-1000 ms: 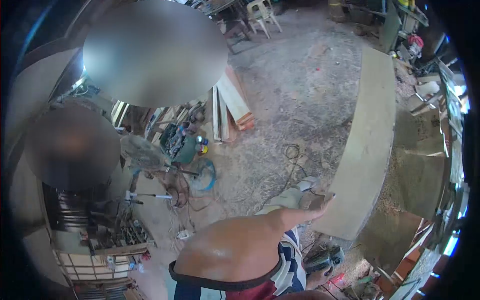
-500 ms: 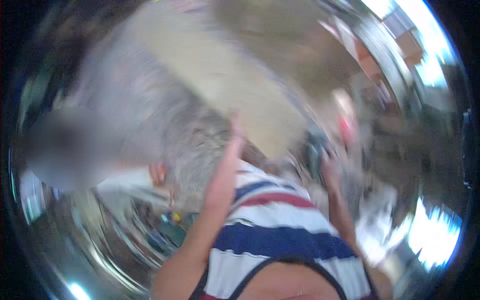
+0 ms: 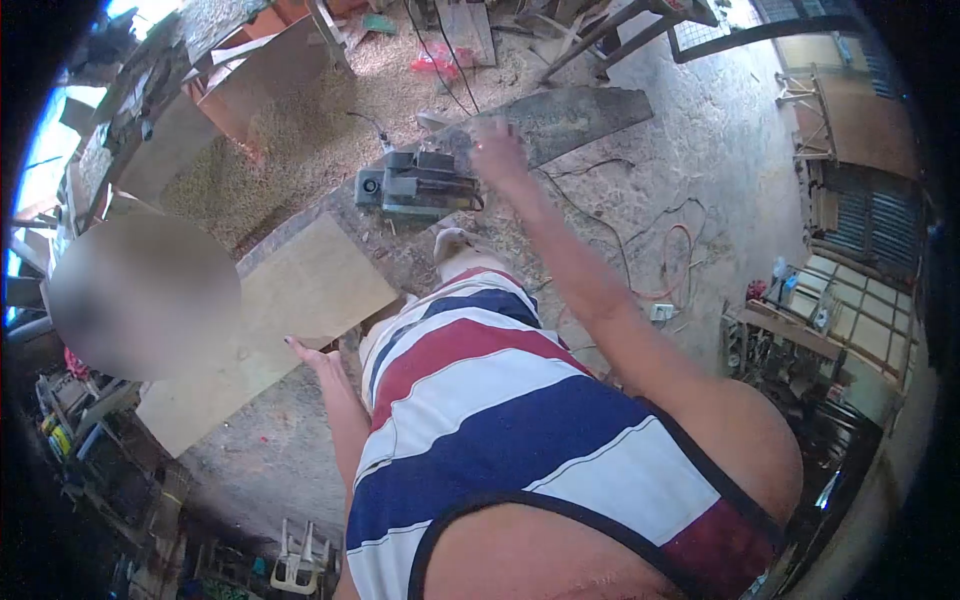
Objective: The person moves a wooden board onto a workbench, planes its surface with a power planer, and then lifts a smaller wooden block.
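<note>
My left hand (image 3: 318, 356) is low at the near edge of a pale plywood board (image 3: 300, 270), fingers stretched out. Whether it touches the board is hard to tell. My right hand (image 3: 498, 158) is blurred by motion, reaching forward just right of a boxy dark green power tool (image 3: 420, 186). That tool lies on a worn wooden plank (image 3: 570, 120), its cord end at the back left. Nothing can be made out in my right hand, and its fingers are smeared.
Wood shavings (image 3: 300, 140) cover the floor beyond the plank. Cables and an orange cord (image 3: 690, 260) lie on the concrete at the right. A person stands at the left, behind a blurred patch. A pale stool (image 3: 298, 565) sits at the bottom, a cluttered workbench (image 3: 790, 330) at the right.
The view has swung round and sharpened from a heavy blur. The board now appears at the left, and my right arm extends forward beside the power tool.
</note>
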A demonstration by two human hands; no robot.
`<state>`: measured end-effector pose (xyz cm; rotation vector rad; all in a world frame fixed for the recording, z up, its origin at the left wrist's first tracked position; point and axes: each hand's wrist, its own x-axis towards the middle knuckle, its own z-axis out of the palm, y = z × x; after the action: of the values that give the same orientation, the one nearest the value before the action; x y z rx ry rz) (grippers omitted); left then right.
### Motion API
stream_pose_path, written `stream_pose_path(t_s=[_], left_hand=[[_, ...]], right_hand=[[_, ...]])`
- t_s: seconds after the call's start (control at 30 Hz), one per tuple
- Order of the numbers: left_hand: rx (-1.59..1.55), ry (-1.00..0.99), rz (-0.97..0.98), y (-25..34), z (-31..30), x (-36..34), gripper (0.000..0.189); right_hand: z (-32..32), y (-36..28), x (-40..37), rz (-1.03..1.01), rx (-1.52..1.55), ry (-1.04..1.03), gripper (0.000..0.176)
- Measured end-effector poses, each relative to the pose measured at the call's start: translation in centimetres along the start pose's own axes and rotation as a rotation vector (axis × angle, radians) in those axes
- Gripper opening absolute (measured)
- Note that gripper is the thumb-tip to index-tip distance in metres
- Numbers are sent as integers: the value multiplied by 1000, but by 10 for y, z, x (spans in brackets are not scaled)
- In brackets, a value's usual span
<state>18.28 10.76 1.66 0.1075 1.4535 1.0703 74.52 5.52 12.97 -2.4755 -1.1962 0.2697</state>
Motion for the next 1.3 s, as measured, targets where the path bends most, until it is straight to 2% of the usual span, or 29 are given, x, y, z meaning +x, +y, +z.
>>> stream_pose_path(t_s=[0.07,0.17,0.2,0.27,0.33,0.37,0.47,0.53,0.6,0.67,0.77,0.8,0.9,0.97,1.0,1.03,1.07,1.1,1.13,1.17,1.2,1.23,1.3], left_hand=[[-24,-4,-32,3,1,-4,81],[-35,-72,-65,3,3,-4,86],[-42,-88,-74,5,2,-6,88],[7,-24,-83,2,-2,-6,90],[25,50,-58,5,6,-2,91],[40,93,-49,5,9,-7,91],[49,135,-24,5,18,-13,90],[58,162,-38,7,20,-24,88],[57,204,-72,9,27,-28,85],[56,162,-69,8,25,-23,85],[47,179,-44,4,15,-19,87],[44,194,-36,4,16,-17,88],[68,103,-21,4,10,-15,94],[4,56,-122,-8,-13,5,92],[-28,191,-156,2,19,-21,87],[43,153,-57,-13,-3,11,87],[46,24,13,-21,-15,17,88],[-55,84,-62,-20,-10,12,91],[-30,122,-19,-6,11,-18,97],[-14,150,-32,12,34,-44,96],[3,169,-53,22,45,-60,95],[-20,133,-70,5,23,-31,97],[-6,101,-74,-13,0,-9,102]], right_hand=[[14,45,1,106,-206,-90,50],[34,93,-7,-221,-175,-185,58],[44,117,9,-247,-176,-364,63],[39,147,24,-258,-136,-518,67],[13,172,40,-67,-29,-438,64],[7,177,40,119,36,-401,63],[-16,148,56,-219,-577,-195,69],[-34,74,54,-408,-152,-265,83],[-72,-33,36,-268,359,-790,87],[14,-43,2,-355,438,-633,79],[32,-64,-3,-144,358,-714,73],[36,-63,-1,-164,392,-678,72],[20,-40,9,-177,441,-595,65],[-52,-51,14,-107,337,-580,54],[-35,-17,15,-84,442,-544,55],[-28,10,18,-90,396,-481,59],[-43,8,16,-57,557,-454,58],[-60,7,17,-7,379,-434,55],[-47,40,21,-166,120,-295,53],[-40,56,26,-126,446,-356,53],[-22,95,34,-271,344,-322,54],[-4,123,39,-401,242,-276,55],[-32,90,38,-120,211,-400,58]])
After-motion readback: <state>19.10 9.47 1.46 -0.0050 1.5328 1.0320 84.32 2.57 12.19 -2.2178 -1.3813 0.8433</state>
